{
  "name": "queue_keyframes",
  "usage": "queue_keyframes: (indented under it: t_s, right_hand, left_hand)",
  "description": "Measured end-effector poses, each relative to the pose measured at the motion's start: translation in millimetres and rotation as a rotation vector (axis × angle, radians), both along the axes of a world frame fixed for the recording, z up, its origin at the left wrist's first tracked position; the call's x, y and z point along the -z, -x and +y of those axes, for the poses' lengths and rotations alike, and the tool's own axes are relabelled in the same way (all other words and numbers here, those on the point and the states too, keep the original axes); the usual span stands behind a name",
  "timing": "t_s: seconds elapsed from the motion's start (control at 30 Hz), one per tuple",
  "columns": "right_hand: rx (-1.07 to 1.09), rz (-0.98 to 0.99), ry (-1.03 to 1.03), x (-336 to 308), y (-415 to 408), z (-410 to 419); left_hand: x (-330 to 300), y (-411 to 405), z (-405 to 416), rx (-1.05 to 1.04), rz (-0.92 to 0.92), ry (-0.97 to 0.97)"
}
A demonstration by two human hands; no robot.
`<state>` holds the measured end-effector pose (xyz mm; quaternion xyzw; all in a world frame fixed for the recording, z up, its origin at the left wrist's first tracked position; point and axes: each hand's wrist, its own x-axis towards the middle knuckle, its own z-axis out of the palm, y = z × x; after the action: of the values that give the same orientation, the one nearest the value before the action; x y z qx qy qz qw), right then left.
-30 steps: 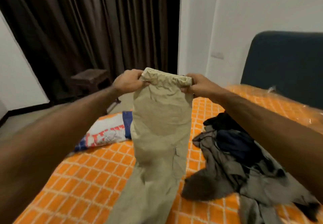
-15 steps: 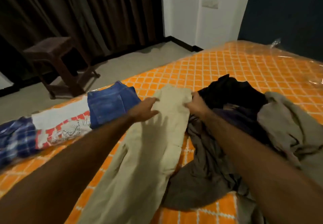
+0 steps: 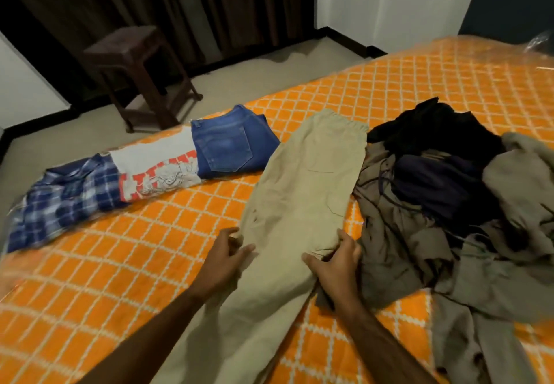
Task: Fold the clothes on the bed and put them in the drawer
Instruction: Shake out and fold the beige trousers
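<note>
Both hands have moved down from the waistband to mid-leg; left hand (image 3: pixel 223 259) and right hand (image 3: pixel 337 259) pinch the khaki trousers (image 3: pixel 302 191), laid on the bed (image 3: pixel 120 263). Next they probably fold them toward the waistband.

Dim, warm indoor light; wide-angle bending at the edges, motion blur low down, dark upper corners.

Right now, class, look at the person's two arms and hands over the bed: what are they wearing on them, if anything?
Nothing shows on either. The left hand and right hand are bare: no gloves, and no rings can be seen on the fingers. Both forearms are bare from the wrist to the picture's bottom edge, with no sleeve, watch or bracelet in view. Any sleeves further up the arms are out of the picture.
</note>
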<state>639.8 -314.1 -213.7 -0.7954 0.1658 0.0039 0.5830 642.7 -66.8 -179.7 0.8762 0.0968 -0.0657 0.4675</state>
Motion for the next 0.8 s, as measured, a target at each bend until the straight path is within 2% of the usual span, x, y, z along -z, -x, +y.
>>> queue_keyframes:
  t_s: [0.07,0.2,0.27,0.33,0.43,0.63,0.7,0.8]
  right_hand:
    - [0.051,0.053,-0.189,-2.1,12.2,10.1]
    - [0.037,0.155,-0.515,-21.3,18.7,21.6]
    - [0.011,0.301,-0.544,-31.6,23.7,23.6]
    - [0.017,0.356,-0.525,-41.0,36.4,27.2]
    - [0.024,0.373,-0.550,-53.4,62.0,35.0]
    - [-0.136,0.402,-0.651,-46.5,113.4,63.1]
    - [-0.097,0.393,-0.688,-53.3,120.4,69.4]
    - [-0.007,0.349,-0.885,-61.0,118.9,74.9]
  left_hand:
    - [-12.6,15.1,8.9,0.074,0.101,0.051]
    - [-15.5,36.5,19.6,0.307,0.171,-0.144]
    - [-15.1,44.4,18.0,0.248,0.167,-0.151]
    - [-26.0,57.7,13.5,0.170,0.145,-0.072]
    - [-40.4,80.0,9.2,0.108,0.227,0.071]
    - [-19.5,113.2,24.7,0.099,0.322,-0.086]
    - [-17.4,115.9,29.7,0.112,0.336,-0.087]
    - [-25.5,120.6,28.7,0.139,0.367,-0.054]
